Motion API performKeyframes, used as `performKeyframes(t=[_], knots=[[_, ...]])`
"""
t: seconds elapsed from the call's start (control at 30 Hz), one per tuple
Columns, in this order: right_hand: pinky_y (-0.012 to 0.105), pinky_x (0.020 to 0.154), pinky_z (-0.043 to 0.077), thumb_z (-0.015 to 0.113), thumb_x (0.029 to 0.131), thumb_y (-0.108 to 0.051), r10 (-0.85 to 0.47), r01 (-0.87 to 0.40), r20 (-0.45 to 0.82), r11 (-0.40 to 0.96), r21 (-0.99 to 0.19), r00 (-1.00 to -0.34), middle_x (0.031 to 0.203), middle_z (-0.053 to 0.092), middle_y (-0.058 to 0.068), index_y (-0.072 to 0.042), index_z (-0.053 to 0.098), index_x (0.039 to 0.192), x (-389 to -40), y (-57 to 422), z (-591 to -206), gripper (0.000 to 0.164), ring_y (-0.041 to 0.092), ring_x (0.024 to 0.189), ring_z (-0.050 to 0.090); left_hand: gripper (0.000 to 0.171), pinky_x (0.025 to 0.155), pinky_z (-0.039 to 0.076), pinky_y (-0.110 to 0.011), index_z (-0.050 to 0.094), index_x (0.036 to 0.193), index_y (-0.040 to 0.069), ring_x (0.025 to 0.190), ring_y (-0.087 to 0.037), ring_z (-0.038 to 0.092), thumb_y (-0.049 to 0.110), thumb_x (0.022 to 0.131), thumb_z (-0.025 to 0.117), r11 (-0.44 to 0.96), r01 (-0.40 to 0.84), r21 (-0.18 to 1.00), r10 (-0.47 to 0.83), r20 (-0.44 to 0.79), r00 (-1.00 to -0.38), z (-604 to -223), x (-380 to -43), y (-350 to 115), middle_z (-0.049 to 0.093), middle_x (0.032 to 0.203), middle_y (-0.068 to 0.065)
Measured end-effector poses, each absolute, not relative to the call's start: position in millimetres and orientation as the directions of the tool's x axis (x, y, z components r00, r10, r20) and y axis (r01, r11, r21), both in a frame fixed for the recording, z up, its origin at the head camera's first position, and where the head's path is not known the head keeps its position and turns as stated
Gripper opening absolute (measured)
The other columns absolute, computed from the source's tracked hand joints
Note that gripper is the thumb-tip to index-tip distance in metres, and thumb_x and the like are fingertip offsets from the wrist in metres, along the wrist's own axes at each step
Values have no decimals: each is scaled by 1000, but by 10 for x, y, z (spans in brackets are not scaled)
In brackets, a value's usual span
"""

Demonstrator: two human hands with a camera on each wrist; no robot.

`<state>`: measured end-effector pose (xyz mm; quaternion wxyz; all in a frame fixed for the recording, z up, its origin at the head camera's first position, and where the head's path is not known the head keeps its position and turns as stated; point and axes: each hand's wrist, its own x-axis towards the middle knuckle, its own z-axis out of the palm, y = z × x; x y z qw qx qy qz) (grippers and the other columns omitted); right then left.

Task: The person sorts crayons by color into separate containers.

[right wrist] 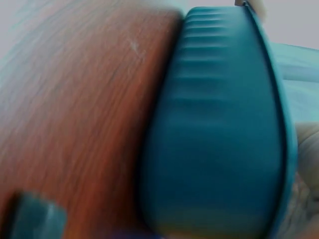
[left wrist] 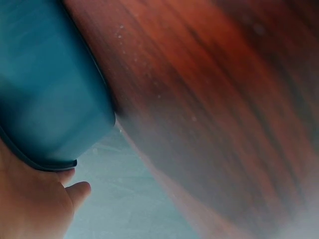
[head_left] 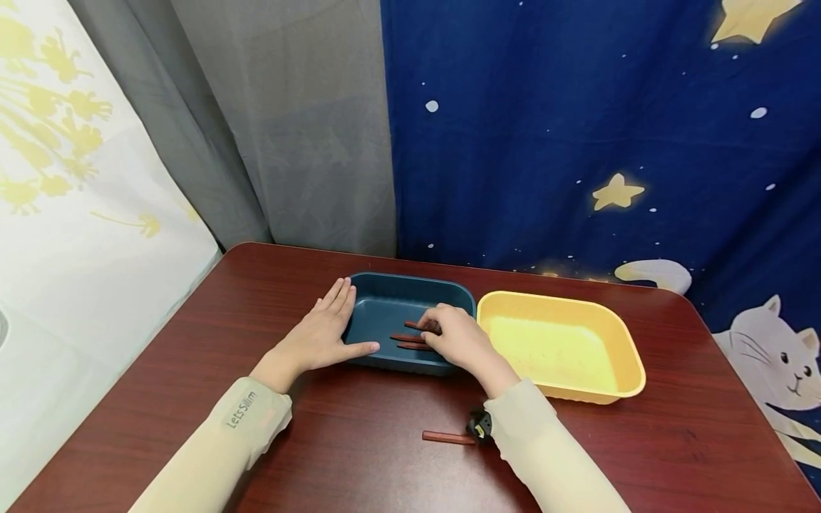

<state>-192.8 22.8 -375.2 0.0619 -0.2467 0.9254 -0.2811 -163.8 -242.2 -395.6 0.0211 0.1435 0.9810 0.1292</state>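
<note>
A dark blue bin [head_left: 410, 279] stands near the table's back edge, with several thin reddish-brown sticks [head_left: 408, 338] lying in its right half. My right hand [head_left: 458, 338] reaches over the bin's front right rim, its fingers curled and pinching one of these sticks; the fingertips partly cover the right ends. At the bin's left end rests my left hand [head_left: 321, 331], fingers extended along the rim and thumb stretched over the front rim. In the left wrist view part of the left hand [left wrist: 37, 204] lies against the rim. The right wrist view shows the bin's ribbed outer wall [right wrist: 214, 134].
A yellow bin [head_left: 558, 342] stands close against the blue one on its right. Another reddish-brown stick [head_left: 445, 437] lies on the table in front, beside a small black device [head_left: 479, 425] at the right cuff. Curtains [head_left: 513, 142] hang behind the table.
</note>
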Motion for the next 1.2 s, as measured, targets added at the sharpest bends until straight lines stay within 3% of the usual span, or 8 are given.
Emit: performKeyframes(t=[0.33, 0.77, 1.2], knots=[[33, 80, 53, 70, 92, -17, -512, -462, 94, 663, -589, -854, 101, 69, -2, -14, 74, 105, -1713, 501, -3624, 14, 22, 93, 64, 120, 122, 18, -59, 9, 158, 0, 156, -32, -1, 82, 82, 50, 922, 272, 276, 285, -11, -958, -3955, -1642, -2414, -3, 168, -13], [26, 73, 53, 71, 91, -14, -585, -556, 176, 571, -604, -792, 86, 62, -12, -16, 74, 99, -1383, 763, -3596, 9, 4, 79, 59, 119, 122, 18, -58, 7, 158, 0, 156, -31, -2, 80, 83, 52, 922, 274, 274, 288, -11, -957, -3967, -1651, -2421, -4, 168, -13], [21, 70, 50, 73, 89, -14, -698, -593, 93, 522, -612, -710, 85, 63, -12, -16, 73, 95, -1161, 896, -3756, 6, -1, 77, 56, 119, 122, 18, -58, 9, 158, -1, 156, -31, -1, 81, 83, 51, 922, 280, 269, 292, -5, -957, -3973, -1650, -2422, -4, 168, -13]])
